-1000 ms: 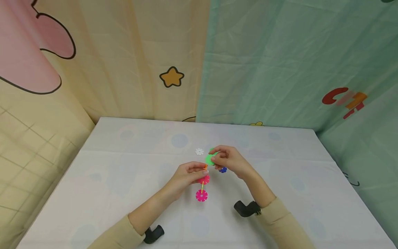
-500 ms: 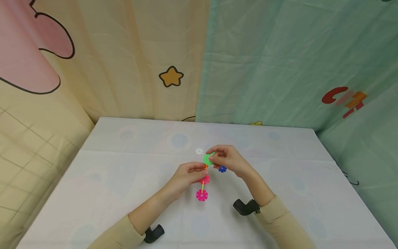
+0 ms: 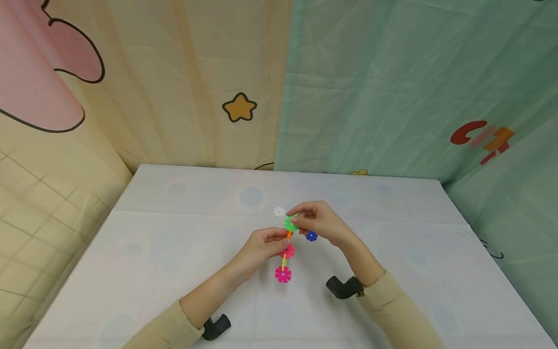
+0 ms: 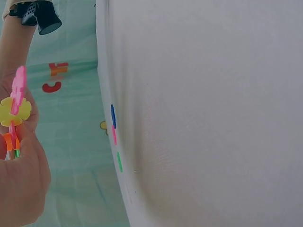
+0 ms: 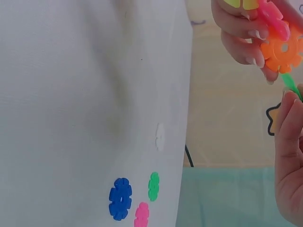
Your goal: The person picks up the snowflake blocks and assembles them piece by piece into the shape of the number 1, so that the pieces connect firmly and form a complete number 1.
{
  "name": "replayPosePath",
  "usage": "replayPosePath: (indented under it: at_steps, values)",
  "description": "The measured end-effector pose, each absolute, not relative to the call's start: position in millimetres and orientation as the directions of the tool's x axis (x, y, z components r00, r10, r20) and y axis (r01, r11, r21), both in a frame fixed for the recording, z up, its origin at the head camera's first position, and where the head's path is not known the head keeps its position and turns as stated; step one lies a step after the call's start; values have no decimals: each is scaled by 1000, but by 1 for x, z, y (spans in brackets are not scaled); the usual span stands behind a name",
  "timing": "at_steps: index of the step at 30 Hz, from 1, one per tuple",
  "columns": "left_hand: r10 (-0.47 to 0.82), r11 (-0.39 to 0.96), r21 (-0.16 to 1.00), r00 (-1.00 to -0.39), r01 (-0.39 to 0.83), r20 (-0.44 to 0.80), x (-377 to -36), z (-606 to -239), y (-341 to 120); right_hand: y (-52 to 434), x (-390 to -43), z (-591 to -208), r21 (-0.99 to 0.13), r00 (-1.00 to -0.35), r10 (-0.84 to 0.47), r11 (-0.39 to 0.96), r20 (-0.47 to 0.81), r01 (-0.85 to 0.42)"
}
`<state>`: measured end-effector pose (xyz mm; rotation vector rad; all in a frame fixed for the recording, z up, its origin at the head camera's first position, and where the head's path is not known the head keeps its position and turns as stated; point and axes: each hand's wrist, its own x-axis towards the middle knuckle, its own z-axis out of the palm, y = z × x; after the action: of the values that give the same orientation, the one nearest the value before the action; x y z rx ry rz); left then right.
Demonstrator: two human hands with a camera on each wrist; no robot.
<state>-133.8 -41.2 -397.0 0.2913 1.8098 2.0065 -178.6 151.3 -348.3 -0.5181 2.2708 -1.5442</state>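
Above the table, my left hand (image 3: 267, 247) pinches a chain of slotted plastic snowflake discs. From the bottom it runs through a pink disc (image 3: 283, 275), a yellow disc (image 4: 14, 112), a second pink disc (image 3: 288, 251) and an orange disc (image 5: 283, 53). Left fingers and thumb lie at the orange and upper pink discs. My right hand (image 3: 321, 222) pinches a green disc (image 3: 290, 224) between thumb and fingers. In the right wrist view the green disc stands edge-on at the orange disc's rim, its far part hidden by the right fingers.
Loose discs lie on the white-covered table (image 3: 174, 252) beyond my hands: a white one (image 3: 279, 212), a blue one (image 3: 311, 236), another green one (image 5: 154, 187) and a pink one (image 5: 141, 215). Curtains hang behind the table's far edge.
My right hand has moved slightly left, bringing the green disc to the orange disc. The yellow disc has turned a little, showing more of its face. My left hand stays almost in place.
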Motion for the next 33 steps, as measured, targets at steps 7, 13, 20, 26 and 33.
replayPosePath:
  at_steps: [7, 13, 20, 26, 33]
  values:
    - [441, -67, 976, -884, -206, -156, -134, -397, -41, 152, -180, -353, -928, -885, -458, 358, -82, -99]
    - [441, -64, 976, -884, -206, -157, -134, -397, -41, 151, -179, -354, -932, -894, -442, 351, -74, -96]
    - [427, -81, 978, -893, -192, -140, -133, -397, -40, 151, -177, -355, -935, -880, -472, 332, -53, -121]
    - [382, -54, 987, -917, -149, -118, -133, -395, -39, 149, -175, -357, -946, -886, -463, 298, -28, -125]
    - [369, -22, 991, -923, -131, -114, -132, -393, -37, 150, -177, -359, -947, -876, -479, 303, -50, -111]
